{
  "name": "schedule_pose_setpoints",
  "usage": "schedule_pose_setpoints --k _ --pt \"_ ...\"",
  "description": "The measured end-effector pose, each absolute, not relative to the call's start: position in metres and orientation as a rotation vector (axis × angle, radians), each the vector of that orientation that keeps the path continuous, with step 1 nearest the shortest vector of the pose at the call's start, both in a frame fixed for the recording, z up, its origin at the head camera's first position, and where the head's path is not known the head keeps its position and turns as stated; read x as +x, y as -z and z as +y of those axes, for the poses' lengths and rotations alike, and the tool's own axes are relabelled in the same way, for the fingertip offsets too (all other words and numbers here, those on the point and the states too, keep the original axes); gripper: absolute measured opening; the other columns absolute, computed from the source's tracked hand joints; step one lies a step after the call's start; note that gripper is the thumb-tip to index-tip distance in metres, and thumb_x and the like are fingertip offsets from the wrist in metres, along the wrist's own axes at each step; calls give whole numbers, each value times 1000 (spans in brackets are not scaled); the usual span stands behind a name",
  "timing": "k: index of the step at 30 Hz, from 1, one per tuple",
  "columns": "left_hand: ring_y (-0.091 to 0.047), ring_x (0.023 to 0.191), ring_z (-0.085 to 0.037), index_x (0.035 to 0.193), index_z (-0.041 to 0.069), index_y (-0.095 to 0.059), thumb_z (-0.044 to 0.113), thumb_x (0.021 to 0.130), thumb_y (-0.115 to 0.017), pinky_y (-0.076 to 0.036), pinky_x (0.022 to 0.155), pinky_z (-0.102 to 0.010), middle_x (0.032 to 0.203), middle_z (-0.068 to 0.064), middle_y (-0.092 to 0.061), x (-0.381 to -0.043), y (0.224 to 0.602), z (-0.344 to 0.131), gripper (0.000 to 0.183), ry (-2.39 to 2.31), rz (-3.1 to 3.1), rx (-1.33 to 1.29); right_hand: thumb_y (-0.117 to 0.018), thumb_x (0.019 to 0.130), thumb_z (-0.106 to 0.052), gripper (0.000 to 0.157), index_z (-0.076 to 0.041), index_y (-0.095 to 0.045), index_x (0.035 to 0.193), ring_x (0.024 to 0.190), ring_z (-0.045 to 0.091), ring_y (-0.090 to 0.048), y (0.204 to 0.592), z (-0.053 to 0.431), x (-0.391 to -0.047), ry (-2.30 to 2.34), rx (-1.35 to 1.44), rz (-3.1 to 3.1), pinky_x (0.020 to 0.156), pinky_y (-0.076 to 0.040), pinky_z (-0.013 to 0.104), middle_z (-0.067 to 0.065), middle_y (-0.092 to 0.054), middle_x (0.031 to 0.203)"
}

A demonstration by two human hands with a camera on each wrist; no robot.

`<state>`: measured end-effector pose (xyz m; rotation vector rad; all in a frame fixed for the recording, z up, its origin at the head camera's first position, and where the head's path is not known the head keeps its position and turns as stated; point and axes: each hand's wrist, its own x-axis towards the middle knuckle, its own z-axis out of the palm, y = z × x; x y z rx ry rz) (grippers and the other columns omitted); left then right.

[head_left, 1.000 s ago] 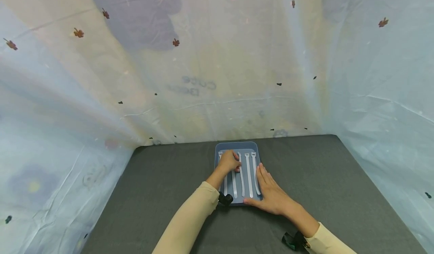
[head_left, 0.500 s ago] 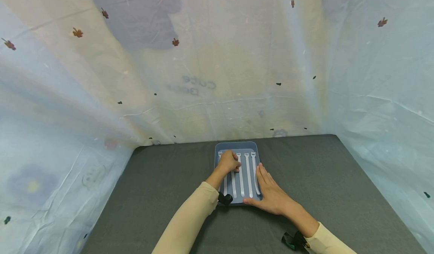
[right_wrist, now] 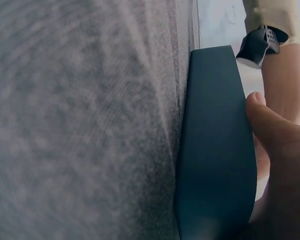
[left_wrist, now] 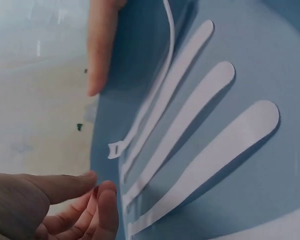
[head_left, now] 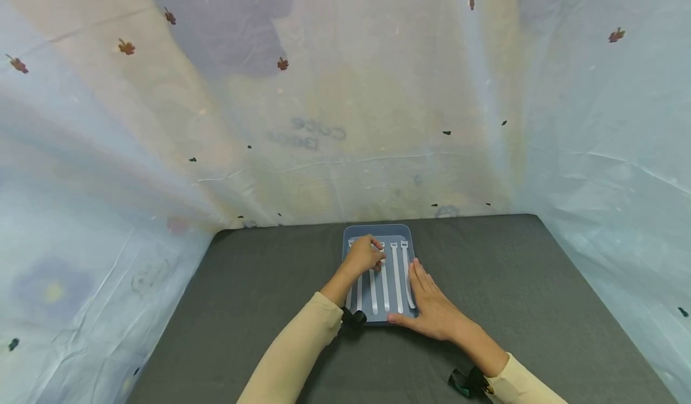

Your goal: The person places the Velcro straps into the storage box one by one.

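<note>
A shallow blue-grey tray holds several white strap-type cable ties with slotted heads, laid side by side lengthwise. My left hand hovers over their far ends. Its fingers are loosely curled, thumb near the fingertips; in the left wrist view nothing shows between them, just beside the heads of the ties. My right hand rests against the tray's near right corner, fingers straight along the side and thumb at the front rim. The right wrist view shows the tray's outer wall beside the right thumb.
The tray stands on a dark grey cloth-covered table, near its far edge. A patterned curtain hangs behind and on both sides. Black wrist cameras are strapped at both sleeves.
My left hand has lifted slightly up from the middle tie, which now lies straighter than a second ago. My right hand stays in place.
</note>
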<state>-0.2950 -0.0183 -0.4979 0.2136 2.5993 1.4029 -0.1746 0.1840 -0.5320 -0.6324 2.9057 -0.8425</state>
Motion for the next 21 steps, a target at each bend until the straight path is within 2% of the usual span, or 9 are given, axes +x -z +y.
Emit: schedule_pose_setpoints --k 6,10,13,17,19,21 --pt "-75 77 -31 114 6 -67 20 107 -70 -53 58 -29 89 -13 -78 -286 495 -33 16 -1379 2629 382 -71 92 -73 130 10 -5 167 165 44 -3 527 188 -175 856 -619 2853 131 -14 63 28 6 177" --pt "-76 87 -33 121 8 -68 27 109 -68 -55 61 -30 97 -11 -77 -279 496 -49 22 -1436 2617 424 -72 94 -69 127 10 -6 168 164 45 -4 525 191 -176 891 -631 2826 131 -12 65 29 3 177" --pt "-76 95 -33 124 9 -68 30 109 -67 -60 67 -33 105 -11 -75 -273 495 -65 26 -1464 2634 461 -72 96 -65 119 9 -11 168 164 46 -7 524 196 -177 906 -649 2847 130 -11 66 28 -4 177" --pt "-73 100 -26 126 11 -69 31 110 -66 -61 78 -39 110 -7 -75 -265 492 -89 26 -1429 2727 483 -72 99 -60 108 6 -21 168 162 48 -15 522 207 -179 916 -661 2940 129 -14 67 26 -16 176" --pt "-72 102 -22 125 13 -70 30 109 -67 -61 84 -42 112 -4 -75 -261 490 -102 23 -1395 2791 466 -72 99 -58 104 4 -24 168 162 48 -18 520 215 -182 901 -653 2997 129 -16 68 25 -20 176" --pt "-72 105 -23 125 14 -70 30 109 -67 -61 91 -47 113 -4 -75 -257 488 -115 23 -1363 2841 441 -72 99 -58 103 2 -26 169 162 48 -19 519 224 -186 867 -641 3051 129 -16 68 25 -21 176"
